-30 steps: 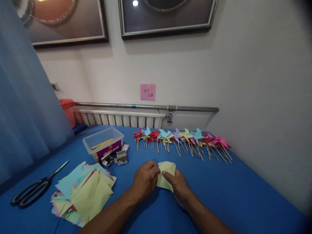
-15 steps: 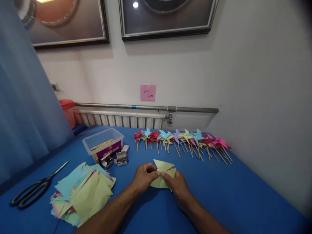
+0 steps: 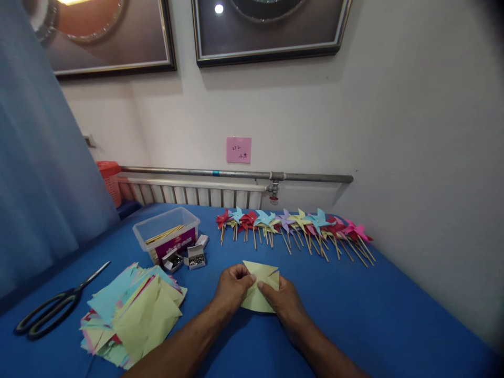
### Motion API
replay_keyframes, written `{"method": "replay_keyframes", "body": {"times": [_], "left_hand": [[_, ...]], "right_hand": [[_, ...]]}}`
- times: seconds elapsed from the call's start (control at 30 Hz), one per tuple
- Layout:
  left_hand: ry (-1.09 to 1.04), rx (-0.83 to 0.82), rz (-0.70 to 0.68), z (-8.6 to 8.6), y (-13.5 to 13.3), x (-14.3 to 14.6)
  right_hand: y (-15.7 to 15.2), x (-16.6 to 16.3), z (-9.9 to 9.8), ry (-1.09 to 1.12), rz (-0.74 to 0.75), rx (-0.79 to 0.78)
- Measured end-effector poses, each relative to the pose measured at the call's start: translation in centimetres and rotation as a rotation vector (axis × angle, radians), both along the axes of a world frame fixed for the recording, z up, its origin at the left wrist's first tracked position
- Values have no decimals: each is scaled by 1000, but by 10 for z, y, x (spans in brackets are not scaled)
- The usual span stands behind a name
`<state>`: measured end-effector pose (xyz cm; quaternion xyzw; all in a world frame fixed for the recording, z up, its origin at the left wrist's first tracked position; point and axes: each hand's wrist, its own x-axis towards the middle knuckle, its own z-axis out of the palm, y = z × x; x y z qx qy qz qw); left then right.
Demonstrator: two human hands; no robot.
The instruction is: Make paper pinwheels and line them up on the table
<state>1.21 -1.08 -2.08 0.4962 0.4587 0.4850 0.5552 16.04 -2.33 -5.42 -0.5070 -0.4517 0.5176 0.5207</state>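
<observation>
A pale yellow square of paper (image 3: 260, 297) with slits cut in from its corners is held over the front middle of the table. My left hand (image 3: 235, 283) pinches its left side, thumb on top. On the right edge, my right hand (image 3: 284, 299) is closed with its thumb lying across the face of the sheet. The fingers behind the paper are hidden. To the left lies a loose pile of cut paper squares (image 3: 145, 320) in yellow, blue and pink. Finished paper pinwheels (image 3: 301, 220) on sticks lie in a row farther back.
Black-handled scissors (image 3: 59, 304) lie at the far left. A clear plastic tub (image 3: 167, 220) holds thin sticks, with small open boxes of metal pins (image 3: 196, 258) beside it. Behind the blue table (image 3: 378, 315) are a radiator (image 3: 189, 191) and a pipe (image 3: 315, 177). A blue curtain (image 3: 51, 157) hangs left.
The paper's folded-in corner has opened out, so the sheet now lies flatter between my hands. My thumbs have moved slightly apart.
</observation>
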Motion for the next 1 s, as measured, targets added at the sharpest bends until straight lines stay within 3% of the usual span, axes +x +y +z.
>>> {"method": "replay_keyframes", "body": {"times": [0.17,0.33,0.6,0.8,1.0], "left_hand": [[8,-7,-33,-9,1,2],[47,-2,-9,-16,5,1],[59,-36,-7,-10,4,1],[81,-22,-50,-6,-3,5],[69,-49,-10,-8,-3,9]], "right_hand": [[-7,-4,14,5,-25,5],[-7,-3,14,27,21,8],[-9,-4,19,85,24,81],[-8,0,30,-93,-131,140],[-18,-3,44,-427,-213,376]]}}
